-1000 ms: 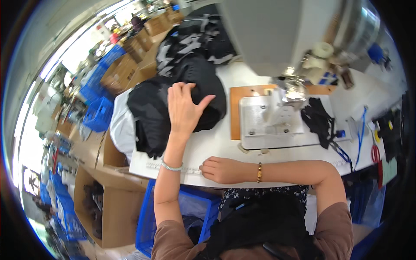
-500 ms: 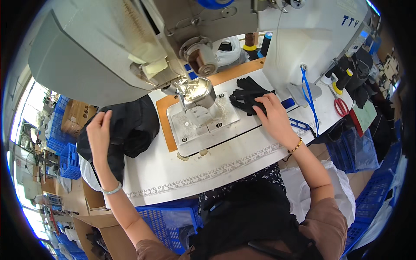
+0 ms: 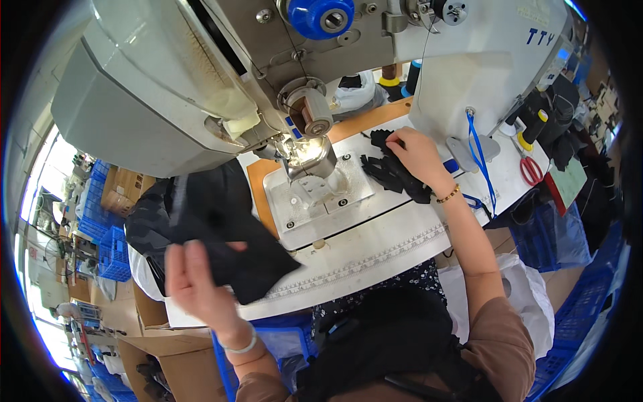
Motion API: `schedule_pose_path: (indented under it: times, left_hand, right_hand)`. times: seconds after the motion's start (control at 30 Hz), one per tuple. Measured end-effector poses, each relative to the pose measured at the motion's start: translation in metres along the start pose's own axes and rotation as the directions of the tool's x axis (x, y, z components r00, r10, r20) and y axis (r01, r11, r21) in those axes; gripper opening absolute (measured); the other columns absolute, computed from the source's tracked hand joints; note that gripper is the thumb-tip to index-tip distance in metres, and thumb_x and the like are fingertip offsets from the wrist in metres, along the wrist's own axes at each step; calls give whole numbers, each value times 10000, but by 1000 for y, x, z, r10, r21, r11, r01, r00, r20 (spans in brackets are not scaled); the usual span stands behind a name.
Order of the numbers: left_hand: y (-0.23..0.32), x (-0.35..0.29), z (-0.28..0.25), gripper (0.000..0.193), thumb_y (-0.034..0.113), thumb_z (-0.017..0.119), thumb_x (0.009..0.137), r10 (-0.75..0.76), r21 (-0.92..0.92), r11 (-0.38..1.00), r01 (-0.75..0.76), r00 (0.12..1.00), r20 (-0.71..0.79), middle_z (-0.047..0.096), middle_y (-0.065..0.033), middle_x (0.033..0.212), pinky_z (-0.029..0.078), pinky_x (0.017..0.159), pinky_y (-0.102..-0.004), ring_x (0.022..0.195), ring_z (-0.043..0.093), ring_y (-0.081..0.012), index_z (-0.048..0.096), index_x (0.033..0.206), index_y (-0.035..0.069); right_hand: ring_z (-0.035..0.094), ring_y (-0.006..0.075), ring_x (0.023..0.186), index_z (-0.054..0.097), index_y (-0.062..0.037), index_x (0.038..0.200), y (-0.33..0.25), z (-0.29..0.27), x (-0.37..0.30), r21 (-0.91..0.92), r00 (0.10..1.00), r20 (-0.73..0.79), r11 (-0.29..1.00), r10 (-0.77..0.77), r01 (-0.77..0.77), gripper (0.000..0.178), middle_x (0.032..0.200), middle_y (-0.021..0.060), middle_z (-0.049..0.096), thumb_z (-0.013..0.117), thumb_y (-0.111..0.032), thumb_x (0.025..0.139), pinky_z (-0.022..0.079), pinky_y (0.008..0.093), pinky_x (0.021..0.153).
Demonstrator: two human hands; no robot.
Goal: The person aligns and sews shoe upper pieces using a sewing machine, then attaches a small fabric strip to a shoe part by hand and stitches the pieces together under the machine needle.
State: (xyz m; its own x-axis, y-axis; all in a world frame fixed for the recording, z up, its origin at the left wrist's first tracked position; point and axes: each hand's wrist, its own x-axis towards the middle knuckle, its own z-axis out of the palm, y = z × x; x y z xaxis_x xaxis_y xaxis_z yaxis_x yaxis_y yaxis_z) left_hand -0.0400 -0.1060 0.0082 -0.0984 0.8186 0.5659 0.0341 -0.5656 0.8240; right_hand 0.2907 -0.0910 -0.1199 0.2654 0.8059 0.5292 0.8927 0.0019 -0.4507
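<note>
My left hand (image 3: 204,291), smeared by motion, is at the table's left front, its fingers closed on a flat black fabric piece (image 3: 258,268). That piece stretches toward the sewing machine's metal plate (image 3: 291,218). Behind it rests a bulky heap of black fabric (image 3: 149,224), partly covered. To the right of the plate, my right hand (image 3: 420,159) pinches the upper end of a black fabric strip (image 3: 380,138). Several more black strips (image 3: 392,175) lie in a loose bunch just below those fingers.
The sewing machine head (image 3: 140,117) overhangs the white table (image 3: 348,244), which has a ruler strip near its front edge. Red-handled scissors (image 3: 531,171) and a blue cord (image 3: 479,154) are on the right. Blue crates (image 3: 115,253) and a cardboard box (image 3: 181,372) stand left and below.
My left hand has come nearer, drawing a black piece off the heap over the table's front. My right hand has shifted up slightly and now pinches a strip.
</note>
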Motion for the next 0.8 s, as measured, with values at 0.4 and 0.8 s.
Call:
schedule_pose_path:
  times: [0.4,0.8]
  left_hand:
    - [-65,30,67,169,167,491,891,-269,180,957,229,932,244,337,56,501,202,341,-200,418,268,-1,531,828,16]
    - [-84,67,64,270,232,470,851,-463,259,886,384,749,473,469,-43,549,392,375,-234,433,456,-103,505,809,-32]
  right_hand:
    - [333,17,437,580,34,920,-8,-21,8,706,791,556,359,254,-611,202,546,-45,443,592,-139,816,233,181,399]
    - [470,45,529,614,14,978,-15,-26,4,568,914,318,721,254,-398,221,638,-8,543,552,-131,822,345,184,469]
